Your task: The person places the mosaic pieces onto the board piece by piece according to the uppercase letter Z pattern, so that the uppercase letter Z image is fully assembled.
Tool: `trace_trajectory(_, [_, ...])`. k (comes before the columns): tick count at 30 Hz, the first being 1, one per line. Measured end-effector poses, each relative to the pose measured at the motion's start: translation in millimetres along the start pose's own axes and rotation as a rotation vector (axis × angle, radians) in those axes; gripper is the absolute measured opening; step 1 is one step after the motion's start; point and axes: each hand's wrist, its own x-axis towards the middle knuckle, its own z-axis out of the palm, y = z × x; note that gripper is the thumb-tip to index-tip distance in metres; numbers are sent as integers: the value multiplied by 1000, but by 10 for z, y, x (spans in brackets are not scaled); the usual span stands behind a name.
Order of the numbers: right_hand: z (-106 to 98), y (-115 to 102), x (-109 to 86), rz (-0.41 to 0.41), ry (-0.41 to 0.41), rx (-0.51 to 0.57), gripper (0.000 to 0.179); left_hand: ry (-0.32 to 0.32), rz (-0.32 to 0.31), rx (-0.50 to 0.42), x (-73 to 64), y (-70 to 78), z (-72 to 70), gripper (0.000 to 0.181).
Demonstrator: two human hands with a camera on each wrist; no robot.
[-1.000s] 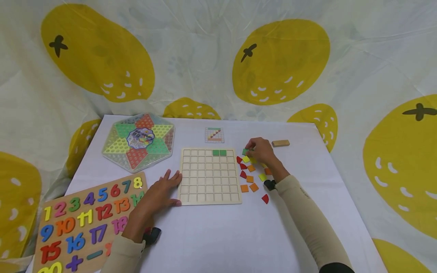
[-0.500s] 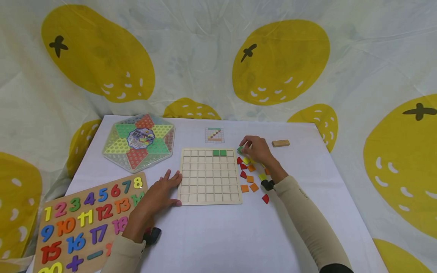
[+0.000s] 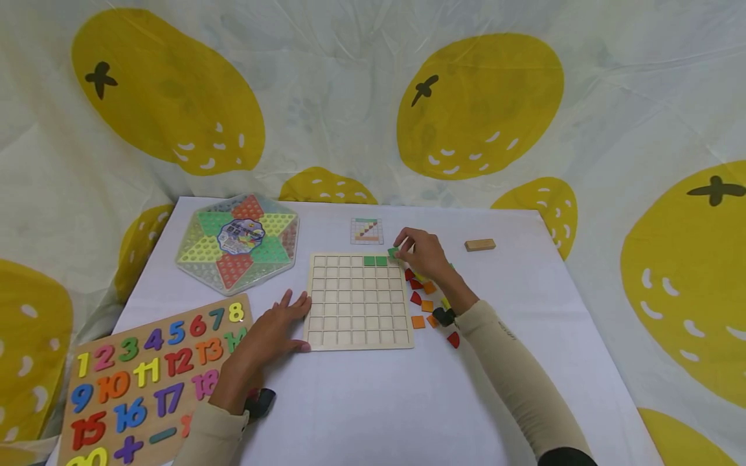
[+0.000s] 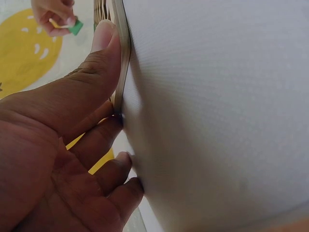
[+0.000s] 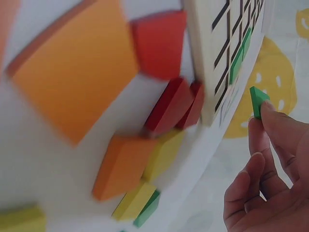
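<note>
A pale wooden grid board [image 3: 358,303] lies on the white table, with two green square tiles [image 3: 375,261] set side by side in its far row. My right hand [image 3: 423,254] pinches another green tile [image 5: 258,100] between thumb and fingertip, over the board's far right corner. At the board's left edge rests my left hand [image 3: 274,331], fingers spread. In the left wrist view its thumb [image 4: 104,53] lies along the board's side and the other fingertips touch down near it. Loose red, orange and yellow tiles [image 3: 427,305] lie right of the board, partly under my right forearm.
A small pattern card [image 3: 366,231] lies beyond the board. A wooden block [image 3: 480,244] sits at the far right. On the left are a hexagonal star-patterned game board [image 3: 237,243] and a number puzzle board [image 3: 148,382], partly beneath my left forearm.
My right hand has moved left from the loose tiles to the board's far right corner, carrying the green tile. My left hand has stayed at the board's edge.
</note>
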Motion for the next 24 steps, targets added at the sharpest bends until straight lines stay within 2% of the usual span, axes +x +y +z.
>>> trace_trajectory(11, [238, -183, 110, -98, -65, 41, 10, -5, -8, -14, 1, 3, -7, 100])
trace_trajectory(24, [478, -383, 188, -65, -127, 27, 9, -7, -18, -22, -6, 18, -14, 100])
